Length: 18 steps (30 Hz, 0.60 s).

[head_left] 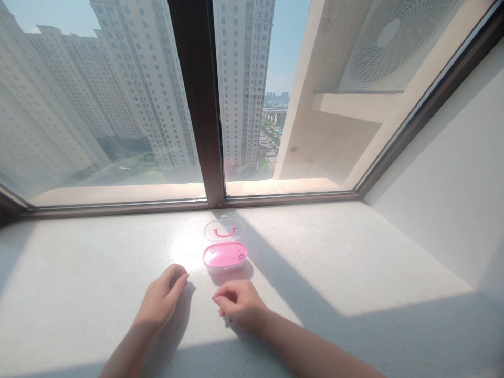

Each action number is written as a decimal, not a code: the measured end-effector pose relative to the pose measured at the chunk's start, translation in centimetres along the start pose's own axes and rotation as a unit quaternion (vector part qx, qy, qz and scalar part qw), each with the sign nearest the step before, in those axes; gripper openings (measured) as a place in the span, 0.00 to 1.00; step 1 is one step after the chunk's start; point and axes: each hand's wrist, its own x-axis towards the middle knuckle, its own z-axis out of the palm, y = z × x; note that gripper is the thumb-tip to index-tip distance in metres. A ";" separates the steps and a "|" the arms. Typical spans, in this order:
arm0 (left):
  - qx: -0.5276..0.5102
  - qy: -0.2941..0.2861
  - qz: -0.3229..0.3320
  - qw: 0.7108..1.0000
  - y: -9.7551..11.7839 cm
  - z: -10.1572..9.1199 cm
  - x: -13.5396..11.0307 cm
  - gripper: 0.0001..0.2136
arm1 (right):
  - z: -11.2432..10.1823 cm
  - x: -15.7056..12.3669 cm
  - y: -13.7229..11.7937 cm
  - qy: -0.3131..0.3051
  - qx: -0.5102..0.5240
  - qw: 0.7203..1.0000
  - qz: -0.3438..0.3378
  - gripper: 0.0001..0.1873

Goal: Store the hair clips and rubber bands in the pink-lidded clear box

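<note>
A small oval plastic box [224, 254], pink inside its rim with a pale lower wall, stands on the white windowsill. Right behind it is its clear oval lid [224, 230], marked with a pink smile-shaped curve; whether the two are joined I cannot tell. My left hand [167, 291] rests to the left of the box and in front of it, fingers curled in to the thumb, with nothing visible in them. Just in front of the box, my right hand [242, 304] has its thumb and fingertips pressed together, and no object shows there. Neither hand touches the box.
The windowsill [346, 262] runs back to a brown window frame [214, 197] with a thick upright bar. A white wall [444, 173] bounds the right side. Sunlight and shadow bands cross the sill; tall buildings and an air-conditioner fan [388, 34] are outside the glass.
</note>
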 end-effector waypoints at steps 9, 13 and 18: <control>-0.225 -0.194 -0.059 0.953 5.2 -1.1 -1.2 0.10 | -0.2 0.0 0.1 0.029 0.068 0.997 0.002 0.09; -0.310 -0.243 -0.077 0.916 5.9 0.8 -0.7 0.11 | -0.2 0.0 0.4 0.037 0.120 0.992 -0.027 0.08; -0.354 -0.249 -0.090 0.897 4.4 2.8 -0.8 0.12 | -0.2 0.0 0.7 0.032 0.153 0.987 -0.045 0.08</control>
